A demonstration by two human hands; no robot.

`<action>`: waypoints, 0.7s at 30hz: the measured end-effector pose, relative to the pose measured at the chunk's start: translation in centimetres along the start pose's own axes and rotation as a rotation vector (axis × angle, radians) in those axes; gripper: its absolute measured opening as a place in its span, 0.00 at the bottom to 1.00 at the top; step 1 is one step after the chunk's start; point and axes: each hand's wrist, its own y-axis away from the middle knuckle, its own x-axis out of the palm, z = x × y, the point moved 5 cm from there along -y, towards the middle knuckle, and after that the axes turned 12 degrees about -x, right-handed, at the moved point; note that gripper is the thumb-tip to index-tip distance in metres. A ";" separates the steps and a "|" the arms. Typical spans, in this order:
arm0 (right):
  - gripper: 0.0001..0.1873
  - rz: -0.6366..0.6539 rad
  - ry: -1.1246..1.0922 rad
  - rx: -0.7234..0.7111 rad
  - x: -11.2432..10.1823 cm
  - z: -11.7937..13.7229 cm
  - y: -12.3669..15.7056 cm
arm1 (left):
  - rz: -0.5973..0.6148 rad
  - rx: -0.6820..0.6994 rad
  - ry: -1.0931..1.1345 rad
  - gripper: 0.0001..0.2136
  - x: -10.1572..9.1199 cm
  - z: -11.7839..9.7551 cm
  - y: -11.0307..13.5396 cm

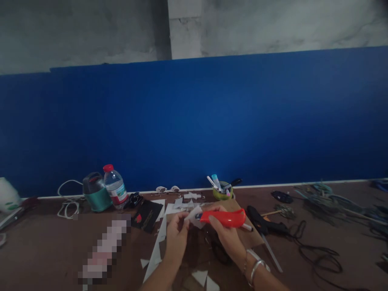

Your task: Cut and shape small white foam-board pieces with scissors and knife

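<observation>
My left hand (177, 231) is closed, pinching a small folded piece of white paper (194, 214) between thumb and fingertips. A glossy red stapler-like tool (227, 218) lies in my right hand (227, 236), whose fingers wrap round it. Its dark tip points left and meets the paper; whether the paper is between its jaws cannot be made out. A white stick with a dark end (247, 227) shows just below the tool. Under my hands lie white sheets (155, 256) and a brown board (253, 238), with white paper scraps (200, 277) near the front edge.
A water bottle (117, 188), a teal container (97, 200) and a black card (147, 215) stand or lie left. Behind my hands is a green pen holder (222, 195). On the right lie a black glue gun (266, 222), its cable (321, 252) and tangled wires (330, 200).
</observation>
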 end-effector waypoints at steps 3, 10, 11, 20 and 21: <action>0.13 -0.027 0.026 -0.022 -0.1 0.1 -0.1 | 0.001 -0.012 0.022 0.16 -0.1 0.3 -0.2; 0.11 -0.062 0.044 -0.026 -0.1 0.6 -0.2 | 0.025 0.005 0.042 0.17 -0.1 0.2 -0.2; 0.10 -0.060 0.037 -0.025 -0.1 0.6 -0.2 | 0.019 0.005 0.043 0.17 -0.1 0.1 -0.1; 0.10 -0.073 0.007 -0.033 -0.1 -0.3 -0.1 | 0.012 0.005 0.050 0.17 -0.1 0.3 -0.1; 0.10 -0.075 0.004 -0.029 -0.1 -0.3 -0.1 | 0.013 0.006 0.047 0.17 -0.1 0.4 -0.2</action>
